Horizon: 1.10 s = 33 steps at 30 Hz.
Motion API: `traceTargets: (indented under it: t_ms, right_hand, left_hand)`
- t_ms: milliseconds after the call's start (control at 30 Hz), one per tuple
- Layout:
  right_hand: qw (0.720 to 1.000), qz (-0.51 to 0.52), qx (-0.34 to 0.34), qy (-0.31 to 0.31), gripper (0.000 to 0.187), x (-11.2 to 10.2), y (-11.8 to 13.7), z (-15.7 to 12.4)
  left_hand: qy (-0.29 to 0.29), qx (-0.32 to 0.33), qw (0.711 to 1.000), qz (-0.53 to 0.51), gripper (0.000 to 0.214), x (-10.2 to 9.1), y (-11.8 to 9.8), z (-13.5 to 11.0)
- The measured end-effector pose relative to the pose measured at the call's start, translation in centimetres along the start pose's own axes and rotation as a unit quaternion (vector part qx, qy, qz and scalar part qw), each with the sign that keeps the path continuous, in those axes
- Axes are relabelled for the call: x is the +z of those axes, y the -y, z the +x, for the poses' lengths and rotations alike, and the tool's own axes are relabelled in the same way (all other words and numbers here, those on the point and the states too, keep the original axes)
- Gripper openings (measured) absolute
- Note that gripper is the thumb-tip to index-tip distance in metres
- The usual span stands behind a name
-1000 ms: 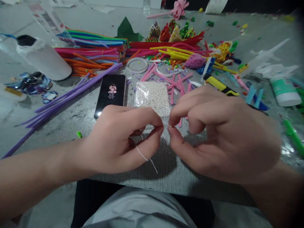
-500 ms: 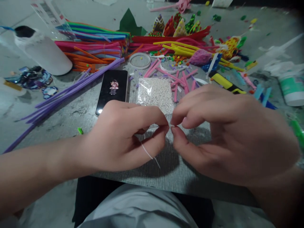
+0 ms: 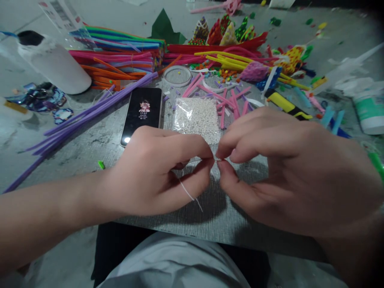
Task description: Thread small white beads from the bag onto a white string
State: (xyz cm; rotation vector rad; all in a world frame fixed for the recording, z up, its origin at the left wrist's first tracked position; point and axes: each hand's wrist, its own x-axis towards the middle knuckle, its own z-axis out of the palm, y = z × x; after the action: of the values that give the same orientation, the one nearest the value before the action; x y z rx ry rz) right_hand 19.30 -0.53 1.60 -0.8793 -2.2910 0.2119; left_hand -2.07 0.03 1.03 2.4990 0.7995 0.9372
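My left hand (image 3: 156, 172) pinches a thin white thread (image 3: 188, 195) between thumb and forefinger; the loose end hangs below the fingers. My right hand (image 3: 288, 168) is pinched too, its fingertips touching the left ones, on something tiny and whitish that I cannot make out. Both hands hover over the grey table (image 3: 90, 148) just in front of a clear bag of small white beads (image 3: 197, 119). A black phone (image 3: 143, 114) with a lit screen lies beside the bag, behind my left hand.
Purple pipe cleaners (image 3: 84, 118) run diagonally at the left. Bundles of coloured pipe cleaners (image 3: 120, 60), cut pink pieces (image 3: 231, 102), a round clear lid (image 3: 179, 75), a white bottle (image 3: 55, 66), a yellow-black cutter (image 3: 285, 105) and a green-labelled glue pot (image 3: 369, 114) crowd the far side.
Both hands stay pinched together at nearly the same spot. The view has shifted slightly, so the table items sit a little lower and to the right.
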Motion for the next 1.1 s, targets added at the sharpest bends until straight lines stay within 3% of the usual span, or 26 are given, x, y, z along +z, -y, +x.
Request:
traceTargets:
  t_ms: [633,900,1100]
  right_hand:
    - [1.000,0.001,-0.010,0.000,0.020,0.11,-0.15,-0.06]
    - [1.000,-0.006,-0.005,-0.004,0.019,0.02,-0.06,-0.07]
    - [0.999,-0.046,-0.010,-0.005,0.018,0.09,0.18,-0.18]
  left_hand:
    - [0.003,-0.022,1.000,-0.005,0.006,0.12,-0.12,-0.04]
    - [0.043,-0.128,0.984,-0.116,0.015,0.02,-0.48,0.26]
    - [0.060,-0.163,0.961,-0.214,0.013,0.08,-0.24,0.36]
